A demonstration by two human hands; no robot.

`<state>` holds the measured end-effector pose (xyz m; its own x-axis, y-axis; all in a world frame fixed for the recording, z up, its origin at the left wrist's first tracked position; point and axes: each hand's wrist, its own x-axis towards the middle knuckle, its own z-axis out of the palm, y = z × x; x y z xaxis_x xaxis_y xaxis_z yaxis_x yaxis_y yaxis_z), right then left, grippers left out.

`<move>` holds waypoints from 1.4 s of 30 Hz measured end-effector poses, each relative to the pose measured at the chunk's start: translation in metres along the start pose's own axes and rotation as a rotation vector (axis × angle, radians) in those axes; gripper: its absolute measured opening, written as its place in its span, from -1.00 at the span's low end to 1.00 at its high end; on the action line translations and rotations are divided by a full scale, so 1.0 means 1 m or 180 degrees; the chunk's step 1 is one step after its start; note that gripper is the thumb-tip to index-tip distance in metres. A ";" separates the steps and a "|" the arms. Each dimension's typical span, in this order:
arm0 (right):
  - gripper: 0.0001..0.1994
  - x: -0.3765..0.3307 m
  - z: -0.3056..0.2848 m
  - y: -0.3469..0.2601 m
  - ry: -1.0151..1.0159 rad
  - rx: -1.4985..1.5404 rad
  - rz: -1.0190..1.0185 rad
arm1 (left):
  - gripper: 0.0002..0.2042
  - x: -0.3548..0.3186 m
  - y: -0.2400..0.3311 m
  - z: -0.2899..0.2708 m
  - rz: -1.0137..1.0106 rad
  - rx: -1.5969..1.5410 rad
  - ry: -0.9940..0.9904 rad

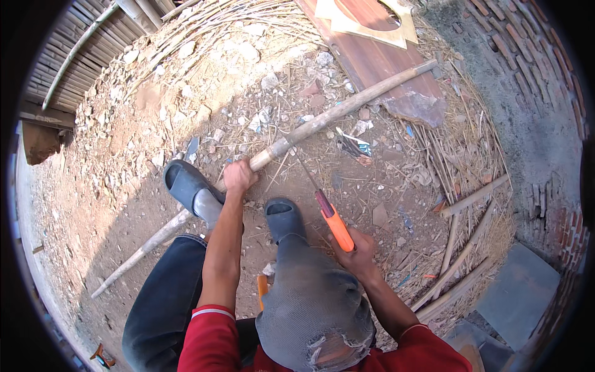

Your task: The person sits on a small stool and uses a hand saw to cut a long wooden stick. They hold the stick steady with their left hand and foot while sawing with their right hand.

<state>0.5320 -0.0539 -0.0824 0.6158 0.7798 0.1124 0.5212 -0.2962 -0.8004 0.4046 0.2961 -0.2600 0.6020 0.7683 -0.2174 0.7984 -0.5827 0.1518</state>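
Note:
A long wooden pole (347, 110) lies slantwise across the ground before me. My left hand (239, 176) is closed around its middle, while my left foot in a dark slide sandal (184, 183) rests on the pole just beside that hand. In my right hand (358, 251) is the orange handle of a hand saw (334, 223). Its thin blade points away from me, with the tip end at the pole, right of my left hand. Whether the teeth touch the wood, I cannot tell. My other sandal (283, 214) stands on the dirt between the hands.
A reddish-brown board (387, 65) supports the pole's far end, with a cut-out pale panel (406, 31) on it. Sticks (462, 260) and straw line the brick wall (536, 74) at right. Rubble covers the far ground. A small orange-and-black tool (102, 356) lies lower left.

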 end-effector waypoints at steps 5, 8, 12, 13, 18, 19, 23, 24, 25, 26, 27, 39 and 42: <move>-0.67 0.041 -0.018 -0.086 0.0154 0.0582 0.0525 | -0.74 -0.012 0.004 0.014 -0.0060 0.0182 0.0404; -0.63 0.080 -0.036 -0.107 0.0007 0.0941 0.0673 | -0.76 -0.019 0.010 0.025 -0.0063 0.0104 0.0790; -0.66 0.152 -0.041 -0.117 0.0112 0.1429 0.0048 | -0.75 -0.015 0.015 0.016 -0.0121 0.0083 0.0298; -0.67 0.173 -0.043 -0.120 -0.0027 0.1166 -0.0160 | -0.75 -0.015 0.015 0.013 -0.0135 0.0114 0.0193; -0.58 0.282 -0.046 -0.142 -0.0734 0.0287 -0.0047 | -0.76 -0.015 -0.004 0.020 -0.0017 0.0184 0.0504; -0.54 0.304 -0.045 -0.134 -0.0503 0.0111 -0.0105 | -0.76 -0.010 0.003 0.019 0.0048 0.0143 0.0551; -0.42 0.348 -0.053 -0.122 -0.0882 0.0046 0.0157 | -0.77 -0.006 0.005 0.010 0.0055 0.0078 0.0539; -0.40 0.348 -0.054 -0.115 -0.0592 -0.0237 -0.0082 | -0.77 -0.004 0.007 0.009 0.0049 0.0083 0.0477; -0.40 0.346 -0.056 -0.113 -0.0590 -0.0186 -0.0013 | -0.77 -0.004 0.003 0.008 0.0011 0.0107 0.0416; -0.41 0.339 -0.061 -0.110 -0.0586 -0.0149 0.0071 | -0.77 -0.004 0.002 0.007 -0.0013 0.0117 0.0344; -0.41 0.332 -0.066 -0.106 -0.0580 -0.0114 0.0154 | -0.77 -0.004 0.002 0.006 -0.0050 0.0116 0.0226; -0.73 -0.005 -0.005 0.040 -0.0361 0.0509 0.1136 | -0.65 0.020 0.004 -0.033 -0.0174 -0.0003 -0.0803; -0.71 -0.093 0.058 0.129 -0.0332 0.1478 0.2104 | -0.64 0.022 0.009 -0.035 -0.0146 -0.0038 -0.0905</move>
<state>0.5079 -0.1331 -0.2305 0.6404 0.5779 -0.5059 -0.2432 -0.4722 -0.8473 0.4253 0.3166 -0.2296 0.5397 0.6877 -0.4856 0.8258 -0.5445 0.1466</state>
